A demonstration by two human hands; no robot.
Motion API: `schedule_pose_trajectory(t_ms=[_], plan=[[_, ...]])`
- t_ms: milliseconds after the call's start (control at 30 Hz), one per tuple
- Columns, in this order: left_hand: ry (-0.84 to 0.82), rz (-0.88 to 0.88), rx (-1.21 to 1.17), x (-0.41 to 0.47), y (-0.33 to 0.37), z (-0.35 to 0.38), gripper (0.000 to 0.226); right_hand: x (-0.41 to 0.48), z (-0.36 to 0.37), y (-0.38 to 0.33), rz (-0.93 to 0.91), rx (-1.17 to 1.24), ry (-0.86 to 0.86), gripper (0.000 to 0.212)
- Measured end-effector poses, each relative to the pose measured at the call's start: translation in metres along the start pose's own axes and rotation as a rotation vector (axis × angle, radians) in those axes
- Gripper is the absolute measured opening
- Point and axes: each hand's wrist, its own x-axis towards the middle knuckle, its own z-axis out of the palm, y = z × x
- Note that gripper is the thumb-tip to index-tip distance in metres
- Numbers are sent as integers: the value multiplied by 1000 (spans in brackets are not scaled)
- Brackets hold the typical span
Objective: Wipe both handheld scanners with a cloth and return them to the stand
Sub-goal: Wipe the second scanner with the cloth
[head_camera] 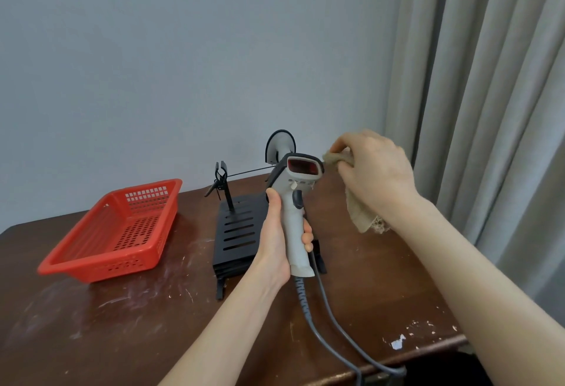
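Fingers (307, 237) of the left hand (275, 238) curl round the pale grey handle of the scanner (298, 180), with the thumb up its left side. The scanner is held upright above the table, its red window facing the camera. The right hand (376, 171) pinches a tan cloth (363, 217). The bunched end under its fingertips touches the right edge of the scanner's head, and the rest hangs below the palm.

A grey curtain (489, 79) fills the right side. The dark wooden table (122, 324) is scuffed, with chipped paint near its right edge. A red perforated basket (101, 266) sits at the left, well apart from the hands. A black slotted stand (237, 232) lies just behind the left hand, with a clip on an arm (220, 180) at its rear. A grey cable (301, 294) runs from the handle's base over the table's front edge.
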Motion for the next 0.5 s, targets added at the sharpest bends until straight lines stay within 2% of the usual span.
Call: schedule_pose_trajectory(t_ms=[133, 300, 500], plan=[[-17, 11, 21, -1, -2, 1, 67, -4, 6, -8, -49, 61, -32, 15], [-22, 40, 87, -2, -6, 1, 69, -5, 13, -11, 9, -1, -51, 21], [-61, 72, 140, 0, -7, -5, 70, -2, 12, -19, 10, 207, -88, 15]])
